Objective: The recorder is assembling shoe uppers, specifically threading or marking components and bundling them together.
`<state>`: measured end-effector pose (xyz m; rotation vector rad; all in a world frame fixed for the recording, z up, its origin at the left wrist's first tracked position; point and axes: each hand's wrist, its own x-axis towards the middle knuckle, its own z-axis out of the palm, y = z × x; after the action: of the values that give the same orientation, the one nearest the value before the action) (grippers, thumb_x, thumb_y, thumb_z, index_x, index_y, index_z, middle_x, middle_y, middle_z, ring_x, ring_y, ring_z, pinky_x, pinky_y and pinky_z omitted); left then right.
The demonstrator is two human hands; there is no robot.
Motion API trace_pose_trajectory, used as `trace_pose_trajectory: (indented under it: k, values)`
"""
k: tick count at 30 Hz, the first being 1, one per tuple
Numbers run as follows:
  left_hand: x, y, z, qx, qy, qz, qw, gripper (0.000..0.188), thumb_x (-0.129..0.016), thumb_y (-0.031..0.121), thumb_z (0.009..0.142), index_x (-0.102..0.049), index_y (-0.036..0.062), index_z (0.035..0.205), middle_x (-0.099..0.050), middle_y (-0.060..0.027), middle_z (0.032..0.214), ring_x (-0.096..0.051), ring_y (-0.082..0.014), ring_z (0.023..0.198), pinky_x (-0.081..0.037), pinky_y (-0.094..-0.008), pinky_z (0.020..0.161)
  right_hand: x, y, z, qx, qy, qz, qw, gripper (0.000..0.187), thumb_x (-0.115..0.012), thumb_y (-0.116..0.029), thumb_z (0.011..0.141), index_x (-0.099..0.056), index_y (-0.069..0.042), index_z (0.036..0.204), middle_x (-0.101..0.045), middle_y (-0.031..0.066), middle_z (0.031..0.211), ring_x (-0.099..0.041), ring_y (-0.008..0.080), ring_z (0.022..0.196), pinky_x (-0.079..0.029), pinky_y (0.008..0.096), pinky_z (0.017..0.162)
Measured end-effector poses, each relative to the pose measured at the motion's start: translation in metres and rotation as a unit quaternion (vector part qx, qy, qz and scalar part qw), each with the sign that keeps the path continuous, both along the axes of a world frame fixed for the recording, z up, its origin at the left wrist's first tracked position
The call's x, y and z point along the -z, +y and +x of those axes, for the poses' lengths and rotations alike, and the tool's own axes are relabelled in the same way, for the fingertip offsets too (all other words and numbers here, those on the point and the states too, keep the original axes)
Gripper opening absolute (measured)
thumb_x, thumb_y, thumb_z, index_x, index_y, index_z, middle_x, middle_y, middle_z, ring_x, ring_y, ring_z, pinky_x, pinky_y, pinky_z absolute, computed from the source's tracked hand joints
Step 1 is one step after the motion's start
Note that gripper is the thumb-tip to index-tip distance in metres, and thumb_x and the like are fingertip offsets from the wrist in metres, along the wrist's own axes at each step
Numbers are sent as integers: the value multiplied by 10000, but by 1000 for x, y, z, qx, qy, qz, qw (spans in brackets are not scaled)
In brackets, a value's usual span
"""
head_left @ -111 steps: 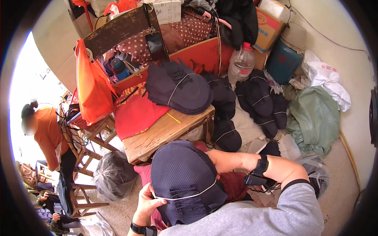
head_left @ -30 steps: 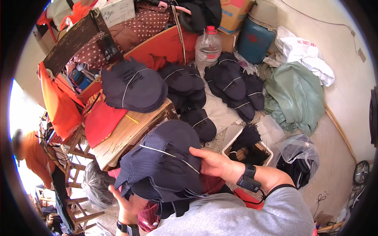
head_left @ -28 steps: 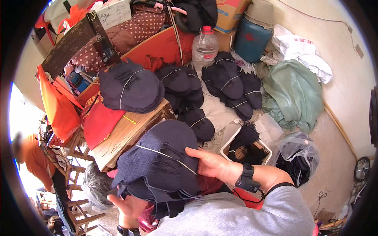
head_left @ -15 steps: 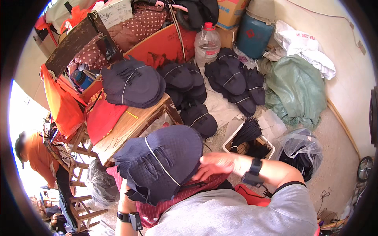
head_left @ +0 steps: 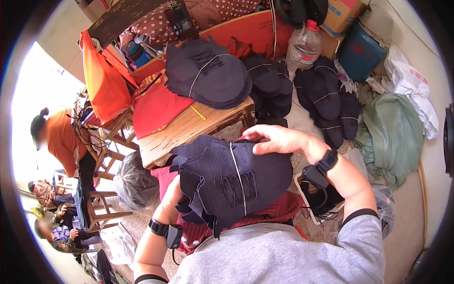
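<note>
A banded stack of dark navy shoe uppers (head_left: 265, 180) lies above my lap, with a white elastic band (head_left: 239, 177) across its middle and black laces on the top piece. My left hand (head_left: 172, 199) grips the stack's left end, its fingers partly hidden beneath the layers. At the far edge, close to the band, my right hand (head_left: 274, 141) has its thumb on top and its fingers over the rim. Another banded stack of uppers (head_left: 208, 73) rests on the wooden bench (head_left: 203, 125) ahead.
More banded stacks (head_left: 326, 94) lie on the floor beyond. A plastic bottle (head_left: 304, 47), a blue drum (head_left: 362, 52) and a green sack (head_left: 392, 137) stand at the far right. Left are an orange bag (head_left: 106, 85), a stool (head_left: 106, 206) and a person in orange (head_left: 66, 135).
The stack has turned, so its band now runs nearly upright in view. My right hand has moved from its right side to the far edge. The view has shifted left.
</note>
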<state>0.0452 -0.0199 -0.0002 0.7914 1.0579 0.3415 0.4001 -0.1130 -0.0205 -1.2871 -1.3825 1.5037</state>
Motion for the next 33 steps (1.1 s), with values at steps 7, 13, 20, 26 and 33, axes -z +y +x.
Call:
trace_pose_trajectory:
  k: [7, 13, 20, 26, 33]
  values:
    - [53, 45, -37, 237, 15, 331, 913, 231, -584, 117, 940, -671, -7, 1114, -719, -84, 1072, -693, -177, 915, -556, -307, 793, -27, -7, -13, -103, -135, 50, 984, 855, -778, -589, 746, -583, 64, 1263, -617, 228, 1248, -587, 342, 1187, -472, 399, 1001]
    - [16, 42, -1, 151, -19, 84, 985, 228, -595, 134, 942, -663, -19, 1096, -720, -95, 1041, -699, -187, 881, -562, -291, 759, -28, -53, -11, -117, -150, 29, 981, 970, -875, -468, 690, -434, 77, 1361, -575, 241, 1285, -571, 341, 1223, -468, 373, 1011]
    - [-8, 45, 73, 227, 19, 108, 968, 260, -559, 209, 992, -660, 21, 1139, -710, -51, 983, -682, -135, 826, -554, -270, 710, 16, -95, -11, 18, 149, -33, 988, 843, -879, -221, 701, -458, 54, 1378, -618, 168, 1292, -606, 206, 1150, -493, 313, 971]
    - [-6, 43, 81, 195, -58, 167, 965, 459, -546, 357, 1024, -571, -20, 1284, -676, -119, 1169, -681, -162, 919, -548, -313, 837, 37, -139, 28, 190, 297, -137, 925, 765, -832, -71, 726, -466, 17, 1392, -612, 90, 1289, -586, 171, 1146, -475, 329, 1002]
    - [10, 20, 85, 391, 49, 411, 822, 637, -848, 162, 712, -612, 74, 1297, -463, -42, 1101, -456, -163, 1022, -412, -277, 906, 76, -161, 123, 431, 176, -88, 881, 921, -849, -136, 726, -359, 32, 1488, -547, 128, 1406, -519, 220, 1274, -371, 345, 1116]
